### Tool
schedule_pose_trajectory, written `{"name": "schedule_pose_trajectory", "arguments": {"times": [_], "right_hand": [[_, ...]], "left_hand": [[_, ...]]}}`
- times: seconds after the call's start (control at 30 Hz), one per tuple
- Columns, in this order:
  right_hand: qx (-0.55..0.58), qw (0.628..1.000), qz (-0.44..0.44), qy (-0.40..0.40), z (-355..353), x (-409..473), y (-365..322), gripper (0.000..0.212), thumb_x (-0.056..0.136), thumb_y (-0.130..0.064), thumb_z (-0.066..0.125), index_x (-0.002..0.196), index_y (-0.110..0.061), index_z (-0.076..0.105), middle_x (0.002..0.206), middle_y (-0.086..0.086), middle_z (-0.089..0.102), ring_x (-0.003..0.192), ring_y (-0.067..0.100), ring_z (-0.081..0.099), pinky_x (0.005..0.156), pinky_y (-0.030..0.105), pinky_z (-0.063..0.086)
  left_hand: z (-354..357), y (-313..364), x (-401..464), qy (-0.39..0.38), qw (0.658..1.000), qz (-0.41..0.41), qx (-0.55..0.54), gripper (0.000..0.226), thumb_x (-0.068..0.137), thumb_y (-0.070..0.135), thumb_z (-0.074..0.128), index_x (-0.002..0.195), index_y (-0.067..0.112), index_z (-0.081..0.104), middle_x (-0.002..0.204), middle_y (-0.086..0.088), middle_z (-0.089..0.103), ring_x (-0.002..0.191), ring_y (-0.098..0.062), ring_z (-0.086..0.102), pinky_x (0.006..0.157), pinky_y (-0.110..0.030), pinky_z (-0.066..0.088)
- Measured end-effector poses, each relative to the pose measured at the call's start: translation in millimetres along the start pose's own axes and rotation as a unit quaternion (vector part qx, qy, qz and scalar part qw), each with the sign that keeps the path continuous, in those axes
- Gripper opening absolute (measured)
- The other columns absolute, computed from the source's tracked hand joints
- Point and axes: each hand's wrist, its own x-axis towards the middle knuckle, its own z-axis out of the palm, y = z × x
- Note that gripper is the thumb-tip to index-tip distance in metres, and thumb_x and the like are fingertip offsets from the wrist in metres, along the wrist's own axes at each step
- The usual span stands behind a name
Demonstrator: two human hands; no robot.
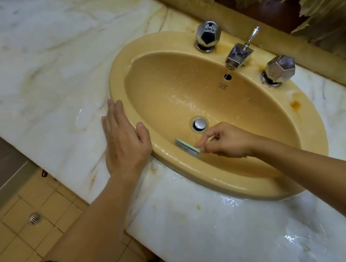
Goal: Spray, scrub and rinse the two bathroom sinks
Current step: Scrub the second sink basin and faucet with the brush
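1. While water trickled from the spout [237, 57] at the upper right of the frame, I saw the mustard-yellow oval sink [121, 76] filling the centre, set into a white marble counter [36, 59].
2. Its bowl looked wet and glossy, with a rust-coloured stain [295, 104] on the rim at the right and brownish marks around the spout base.
3. A chrome drain plug [199, 124] sat in the bottom of the bowl, with the overflow hole [227, 76] higher up, just under the spout.
4. My right hand [227, 140] pinched the end of a green-backed scrub pad [187, 147] with curled fingertips; the pad lay against the bowl's near wall, below the plug.
5. My left hand [124, 139] lay flat at centre left, fingers straight and together, thumb on the sink rim.
6. Two faceted chrome taps [208, 33] [280, 69] flanked the spout.
7. Water sheened the counter at the lower right.
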Motion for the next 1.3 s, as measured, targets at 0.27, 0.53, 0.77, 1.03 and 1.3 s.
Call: {"name": "schedule_pose_trajectory", "arguments": {"times": [0.27, 0.53, 0.77, 1.03, 1.3], "right_hand": [[-0.072, 0.997, 0.019, 0.005, -5, 7, 7, 0.004, 0.087, -0.022, 0.073, 0.088, -0.022, 0.077, 0.046, -0.012, 0.047, 0.041, 0.009, 0.036, 0.051, 0.023, 0.033], [-0.075, 0.997, 0.021, 0.011, -6, 8, 16, 0.006, 0.089, -0.016, 0.071, 0.089, -0.017, 0.077, 0.045, -0.013, 0.048, 0.039, 0.004, 0.036, 0.049, 0.02, 0.031], [-0.074, 0.997, -0.013, 0.003, -3, 23, 11, 0.004, 0.088, -0.019, 0.074, 0.09, -0.019, 0.077, 0.047, -0.016, 0.051, 0.042, 0.007, 0.041, 0.048, 0.02, 0.034], [-0.107, 0.994, -0.029, 0.024, 6, 41, 10, 0.006, 0.088, -0.02, 0.072, 0.089, -0.023, 0.076, 0.065, -0.022, 0.067, 0.052, 0.0, 0.056, 0.054, 0.013, 0.04], [-0.128, 0.989, -0.033, 0.07, 8, 50, 21, 0.006, 0.086, -0.021, 0.073, 0.088, -0.026, 0.076, 0.053, -0.021, 0.051, 0.048, 0.001, 0.044, 0.052, 0.013, 0.03]], "left_hand": [[0, 1, 1, -0.001, 1.0, 0.011, 0.001, 0.073, 0.089, 0.037, 0.025, 0.155, 0.006, 0.023, 0.165, -0.013, 0.017, 0.151, -0.033, 0.017, 0.121, -0.048, 0.023], [0, 0, 2, 0.0, 1.0, 0.007, -0.005, 0.078, 0.087, 0.042, 0.02, 0.156, 0.007, 0.021, 0.166, -0.012, 0.014, 0.151, -0.034, 0.014, 0.124, -0.043, 0.016], [0, -1, 2, 0.001, 1.0, 0.005, -0.006, 0.08, 0.086, 0.046, 0.018, 0.157, 0.008, 0.021, 0.166, -0.01, 0.013, 0.152, -0.034, 0.014, 0.122, -0.039, 0.016], [3, -4, 4, 0.002, 1.0, 0.013, 0.0, 0.078, 0.088, 0.046, 0.018, 0.157, 0.008, 0.019, 0.166, -0.011, 0.012, 0.153, -0.032, 0.011, 0.121, -0.029, 0.006], [4, -5, 4, -0.003, 1.0, 0.012, 0.009, 0.079, 0.088, 0.047, 0.016, 0.157, 0.008, 0.019, 0.167, -0.011, 0.011, 0.153, -0.032, 0.01, 0.124, -0.035, 0.009]]}}
